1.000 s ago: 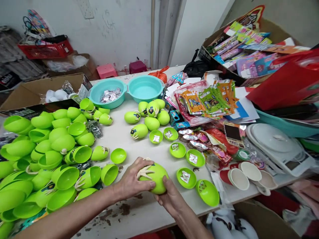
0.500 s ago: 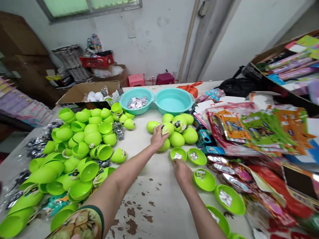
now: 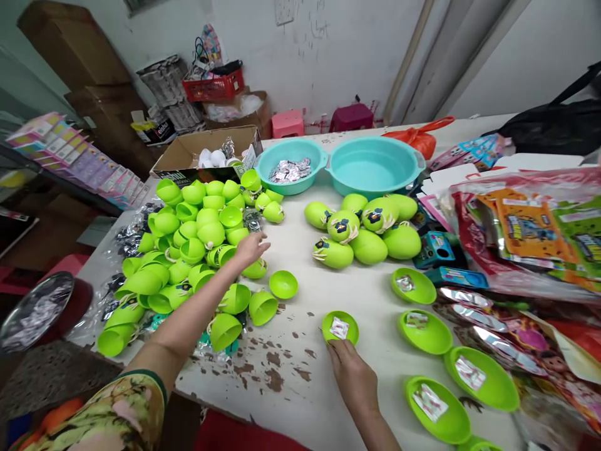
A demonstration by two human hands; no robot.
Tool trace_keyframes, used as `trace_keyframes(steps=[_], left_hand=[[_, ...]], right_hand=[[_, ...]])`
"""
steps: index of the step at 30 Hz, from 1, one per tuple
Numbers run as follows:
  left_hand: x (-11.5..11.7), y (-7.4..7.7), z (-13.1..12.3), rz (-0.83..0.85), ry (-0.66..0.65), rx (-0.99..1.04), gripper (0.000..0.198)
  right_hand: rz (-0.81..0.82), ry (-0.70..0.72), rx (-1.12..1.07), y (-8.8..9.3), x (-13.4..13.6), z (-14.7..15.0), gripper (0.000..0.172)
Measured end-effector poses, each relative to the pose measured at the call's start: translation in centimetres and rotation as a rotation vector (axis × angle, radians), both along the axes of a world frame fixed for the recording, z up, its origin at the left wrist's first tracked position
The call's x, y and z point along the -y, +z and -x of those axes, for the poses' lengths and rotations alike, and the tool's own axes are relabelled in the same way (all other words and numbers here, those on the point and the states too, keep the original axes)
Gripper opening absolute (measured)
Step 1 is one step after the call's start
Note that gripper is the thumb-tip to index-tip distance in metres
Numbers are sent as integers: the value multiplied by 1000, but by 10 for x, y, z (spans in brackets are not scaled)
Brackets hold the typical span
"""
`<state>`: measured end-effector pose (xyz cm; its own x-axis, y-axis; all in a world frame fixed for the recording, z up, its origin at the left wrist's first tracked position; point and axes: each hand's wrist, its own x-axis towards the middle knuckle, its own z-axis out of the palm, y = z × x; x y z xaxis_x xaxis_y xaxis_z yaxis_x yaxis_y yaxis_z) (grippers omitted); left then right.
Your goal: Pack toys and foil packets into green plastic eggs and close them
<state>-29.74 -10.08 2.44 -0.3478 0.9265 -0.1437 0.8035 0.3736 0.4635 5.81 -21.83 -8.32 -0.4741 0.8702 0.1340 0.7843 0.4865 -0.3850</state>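
Observation:
My right hand (image 3: 354, 376) grips the near rim of a green plastic egg half (image 3: 328, 318) with a small silver packet (image 3: 339, 327) lying in it. My left hand (image 3: 252, 248) is at the right edge of a heap of green egg halves (image 3: 210, 233), its fingers stretched out and nothing visible in them. Some of these halves carry a printed dark figure and pale claw-like hands. A loose egg half (image 3: 283, 285) lies between my hands. Several closed green eggs (image 3: 370, 247) sit together beyond them. To the right, several egg halves (image 3: 425, 332) hold silver packets.
Two turquoise basins (image 3: 375, 166) stand at the back, the left one with silver packets (image 3: 290, 170). A cardboard box (image 3: 181, 164) holds white balls. Colourful bags (image 3: 530, 225) and small blue boxes (image 3: 455, 277) crowd the right side. A metal bowl (image 3: 37, 313) stands beyond the table's left edge.
My left hand has left the group of closed eggs and moved left to the heap. My right hand has drawn the egg half with its packet nearer to me. The view has shifted.

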Motion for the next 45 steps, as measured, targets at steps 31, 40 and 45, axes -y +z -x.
trace_keyframes(steps=[31,40,45], left_hand=[[111,-32,-117,142,-417,-465,35],[78,-14,-303,73,-615,-110,63],[40,-49,-377,243,-608,-57,55]], right_hand=[[-182,-280,-70,54,50,-112,28],[-168,-735,28,34,82,-212,36],[39,-908,-30,14,65,-215,43]])
